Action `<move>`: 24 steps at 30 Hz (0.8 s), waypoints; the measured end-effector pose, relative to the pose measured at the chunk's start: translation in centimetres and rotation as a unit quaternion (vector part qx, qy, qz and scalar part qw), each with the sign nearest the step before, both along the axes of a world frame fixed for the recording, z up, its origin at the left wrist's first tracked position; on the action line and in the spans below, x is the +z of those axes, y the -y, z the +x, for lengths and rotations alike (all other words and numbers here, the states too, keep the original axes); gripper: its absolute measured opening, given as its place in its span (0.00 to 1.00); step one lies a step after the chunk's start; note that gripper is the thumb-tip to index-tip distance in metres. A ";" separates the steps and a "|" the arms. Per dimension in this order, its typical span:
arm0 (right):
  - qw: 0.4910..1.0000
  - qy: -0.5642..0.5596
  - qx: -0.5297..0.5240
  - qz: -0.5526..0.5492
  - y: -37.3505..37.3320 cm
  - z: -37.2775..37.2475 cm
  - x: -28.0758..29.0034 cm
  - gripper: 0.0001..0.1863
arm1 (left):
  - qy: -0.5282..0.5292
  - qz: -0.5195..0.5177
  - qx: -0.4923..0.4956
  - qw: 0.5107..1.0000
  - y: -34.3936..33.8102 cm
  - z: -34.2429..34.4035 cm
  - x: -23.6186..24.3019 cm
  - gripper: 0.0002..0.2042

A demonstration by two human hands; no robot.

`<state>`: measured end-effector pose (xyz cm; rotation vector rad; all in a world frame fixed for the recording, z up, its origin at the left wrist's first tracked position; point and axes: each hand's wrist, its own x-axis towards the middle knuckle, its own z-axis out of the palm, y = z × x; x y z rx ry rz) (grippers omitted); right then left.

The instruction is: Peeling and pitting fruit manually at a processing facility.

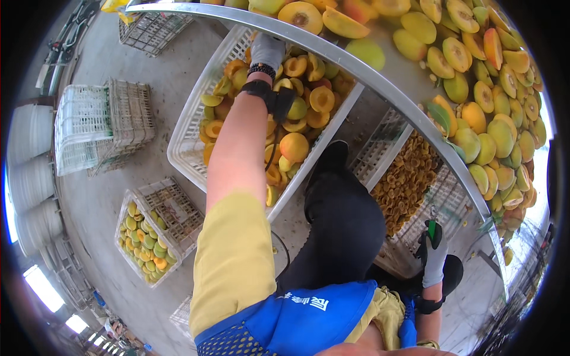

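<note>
From the head view, the left hand (267, 50), gloved in grey, is stretched forward to the far end of a white crate (190, 127) filled with halved peaches (295, 146). The left grip is hidden under the metal rim (356, 65) of the surface, so whether it is closed on the crate wall or on fruit cannot be told. The right hand (434, 252), also gloved, hangs low beside the knee, its grip closed on a small green-handled tool (432, 228).

The peach halves lie directly below and behind the left grip, heaped up to the crate walls. A tilt or tug of the crate from this outstretched reach would probably spill halves onto the floor. The tool in the right grip is held near the leg and might nick it.

Above the left grip the surface carries many whole and halved peaches (475, 77). Below the right grip's level, a second tray holds brown pits (407, 181). On the concrete floor (178, 65), well left of the left grip, empty crates (101, 124) are stacked, and another crate of fruit (145, 240) stands nearer.
</note>
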<state>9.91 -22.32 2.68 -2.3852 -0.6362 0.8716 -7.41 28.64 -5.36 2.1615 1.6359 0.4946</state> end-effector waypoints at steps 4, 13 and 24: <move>0.999 0.000 0.020 0.031 -0.1 0.2 -1.6 0.16 | -0.228 0.254 0.030 0.940 2.4 -7.0 -2.3 0.25; 0.991 0.085 0.086 0.057 -2.7 -1.0 -1.0 0.16 | -0.253 0.019 -0.032 0.967 11.9 -14.9 -2.6 0.16; 0.999 0.018 0.044 0.025 -1.5 -1.0 -2.9 0.17 | -0.161 0.142 -0.089 0.973 3.4 -10.5 0.6 0.17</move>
